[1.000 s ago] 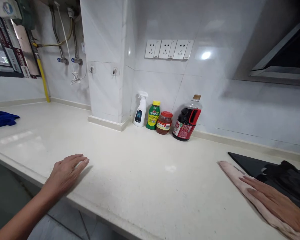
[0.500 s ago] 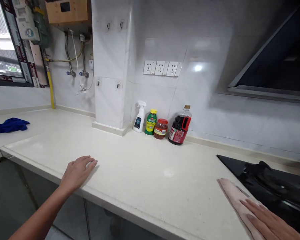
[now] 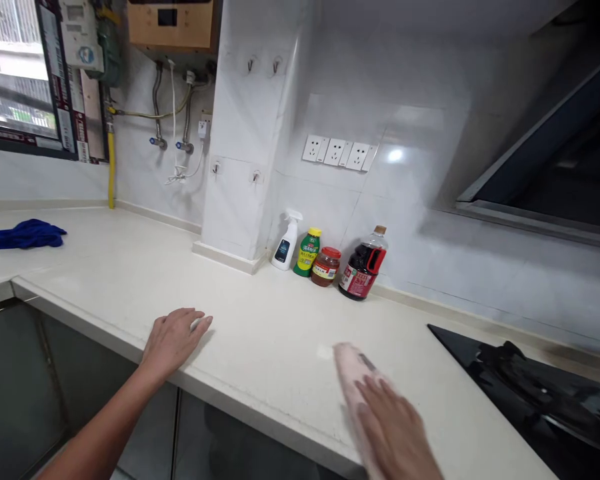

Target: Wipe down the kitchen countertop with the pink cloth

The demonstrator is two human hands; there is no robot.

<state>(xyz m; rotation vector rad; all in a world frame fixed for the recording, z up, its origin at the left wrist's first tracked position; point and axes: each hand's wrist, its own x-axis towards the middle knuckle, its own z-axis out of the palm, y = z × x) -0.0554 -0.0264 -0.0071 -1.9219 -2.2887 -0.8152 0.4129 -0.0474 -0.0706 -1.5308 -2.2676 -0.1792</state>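
Observation:
A pale pink cloth (image 3: 351, 373) lies on the cream countertop (image 3: 280, 340), blurred a little by motion. My right hand (image 3: 393, 427) presses it down from above, fingers stretched forward over it; part of the cloth is hidden under the palm. Nearer the counter's front edge, my left hand (image 3: 177, 339) rests with its fingers loosely apart and nothing in them.
Against the wall stand a white spray bottle (image 3: 286, 243), a green squeeze bottle (image 3: 307, 253), a red-lidded jar (image 3: 325, 268) and a large dark sauce bottle (image 3: 361, 267). A black gas stove (image 3: 520, 380) borders the right. A blue cloth (image 3: 25, 235) lies far left.
My right hand has swept the pink cloth leftwards across the counter, away from the stove. My left hand keeps its resting place near the front edge while the view has shifted.

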